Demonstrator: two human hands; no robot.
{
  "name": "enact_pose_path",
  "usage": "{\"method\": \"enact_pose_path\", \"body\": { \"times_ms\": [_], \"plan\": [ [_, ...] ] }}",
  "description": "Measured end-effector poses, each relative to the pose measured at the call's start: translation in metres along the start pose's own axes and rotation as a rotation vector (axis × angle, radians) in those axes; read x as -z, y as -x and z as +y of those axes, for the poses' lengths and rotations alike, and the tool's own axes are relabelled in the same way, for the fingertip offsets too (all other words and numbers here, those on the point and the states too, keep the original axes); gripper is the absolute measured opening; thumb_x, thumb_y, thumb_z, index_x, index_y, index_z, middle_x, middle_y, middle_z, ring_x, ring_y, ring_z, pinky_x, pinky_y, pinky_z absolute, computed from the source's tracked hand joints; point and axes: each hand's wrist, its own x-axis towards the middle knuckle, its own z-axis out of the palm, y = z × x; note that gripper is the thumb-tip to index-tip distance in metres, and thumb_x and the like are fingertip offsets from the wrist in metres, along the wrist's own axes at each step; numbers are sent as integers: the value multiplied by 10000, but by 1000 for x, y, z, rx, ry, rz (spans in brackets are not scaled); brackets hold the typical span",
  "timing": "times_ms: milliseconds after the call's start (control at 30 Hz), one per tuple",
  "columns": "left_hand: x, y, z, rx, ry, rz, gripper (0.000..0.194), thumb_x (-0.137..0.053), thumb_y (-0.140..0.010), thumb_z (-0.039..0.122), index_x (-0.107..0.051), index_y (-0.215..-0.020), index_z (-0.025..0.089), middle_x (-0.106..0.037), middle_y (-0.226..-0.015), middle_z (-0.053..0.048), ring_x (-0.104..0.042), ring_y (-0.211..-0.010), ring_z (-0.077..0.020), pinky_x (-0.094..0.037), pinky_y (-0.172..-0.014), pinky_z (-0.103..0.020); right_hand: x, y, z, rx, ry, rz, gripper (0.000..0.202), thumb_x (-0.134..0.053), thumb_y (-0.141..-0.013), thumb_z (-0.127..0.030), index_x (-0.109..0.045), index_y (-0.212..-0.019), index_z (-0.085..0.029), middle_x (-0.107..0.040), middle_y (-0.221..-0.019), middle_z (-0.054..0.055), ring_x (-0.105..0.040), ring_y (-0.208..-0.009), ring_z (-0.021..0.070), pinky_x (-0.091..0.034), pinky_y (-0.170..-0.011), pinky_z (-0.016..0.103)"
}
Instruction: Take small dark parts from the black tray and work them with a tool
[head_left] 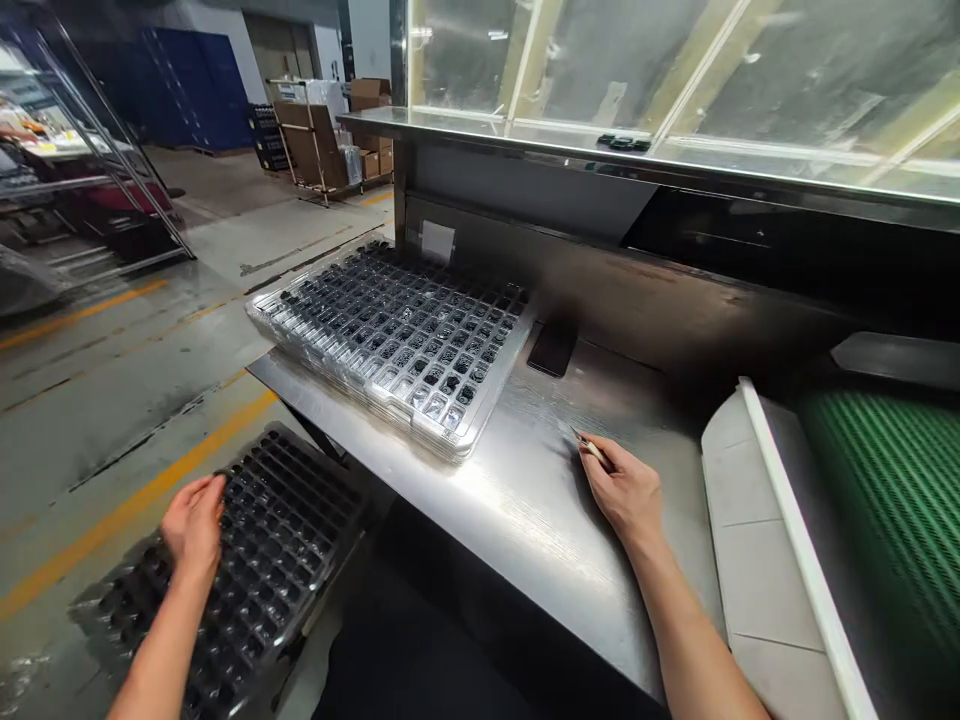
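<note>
Over the lower tray [262, 560], a clear plastic one with many pockets of small black parts, my left hand [193, 525] is closed in a pinch. What lies between its fingertips, if anything, is too small to make out. My right hand [622, 490] rests at the steel bench [525, 510], fingers closed round a slim pointed tool [596, 452] with a pale handle, like a craft knife. Its tip points away to the left. On the bench's left end sits a stack of clear pocketed trays [397, 340], the top one holding small black parts.
A black phone [553, 347] lies on the bench behind my right hand. At the right, a white guard [757, 530] borders a green conveyor belt [892, 490]. Above runs a lit shelf [525, 130] with several small black pieces [624, 142]. Cartons [371, 95] stand far behind.
</note>
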Motion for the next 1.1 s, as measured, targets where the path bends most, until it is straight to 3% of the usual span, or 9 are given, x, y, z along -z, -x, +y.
{"method": "enact_pose_path", "body": {
  "times_ms": [100, 200, 267, 333, 400, 533, 767, 933, 1100],
  "plan": [
    [-48, -3, 69, -217, 104, -65, 615, -580, -892, 757, -697, -1152, 212, -575, -646, 36, -552, -608, -181, -517, -652, -333, 0, 1, -2, 4, -15, -1, 364, -575, -970, -434, -839, -1118, -232, -811, -982, 36, -771, -844, 253, -560, -763, 342],
    [-84, 12, 144, -506, 143, -299, 379, -714, -927, 554, -745, -1117, 228, -528, -648, 54, -521, -594, -140, -494, -677, -289, -1, 0, -3, 12, -33, -12, 367, -565, -1001, -454, -831, -1127, -235, -812, -1002, 40, -771, -854, 251, -557, -756, 346],
    [-101, 23, 187, -812, 169, -435, 246, -676, -981, 430, -742, -1099, 224, -497, -620, 59, -501, -552, -130, -455, -643, -284, -1, 0, -3, 15, -36, -18, 368, -557, -1015, -456, -828, -1131, -235, -812, -1032, 46, -773, -867, 253, -560, -762, 349],
    [-115, 30, 219, -1033, 150, -507, 174, -658, -995, 356, -730, -1083, 225, -510, -616, 60, -514, -544, -128, -424, -630, -288, -1, 0, -4, 22, -30, -9, 358, -552, -1016, -440, -829, -1117, -237, -811, -1061, 50, -776, -887, 259, -566, -773, 353],
    [-125, 31, 239, -1121, 86, -585, 138, -650, -1001, 327, -724, -1071, 234, -542, -631, 56, -534, -553, -127, -395, -612, -287, -1, 1, -3, 35, -22, 7, 342, -555, -1011, -423, -831, -1100, -242, -810, -1068, 48, -778, -900, 262, -569, -774, 353],
    [-133, 27, 254, -1090, 40, -721, 218, -636, -1031, 317, -737, -1214, 254, -585, -678, 46, -557, -589, -133, -397, -616, -281, -2, 1, -1, 46, -16, -3, 329, -552, -1022, -408, -828, -1120, -258, -810, -1066, 33, -777, -889, 258, -571, -765, 356],
    [-130, 27, 278, -822, 281, -722, 205, -675, -1045, 362, -783, -1178, 250, -651, -839, -7, -597, -726, -167, -461, -653, -295, -7, 1, 6, 56, -15, -54, 316, -551, -1018, -401, -809, -1148, -274, -807, -1116, 15, -781, -944, 261, -578, -774, 372],
    [-138, 35, 293, -836, 301, -844, 209, -660, -1075, 383, -773, -1210, 271, -737, -1111, -45, -695, -1047, -221, -542, -927, -355, -7, 1, 5, 55, -16, -67, 314, -551, -1014, -398, -808, -1150, -281, -808, -1106, 10, -782, -944, 266, -579, -761, 377],
    [-144, 41, 280, -756, 409, -869, 269, -653, -1089, 398, -736, -1322, 292, -762, -1234, -55, -713, -1176, -233, -555, -1065, -384, -5, 1, 1, 35, -12, -68, 305, -549, -1008, -372, -811, -1139, -287, -807, -1110, 5, -781, -951, 267, -575, -754, 372]
  ]
}}
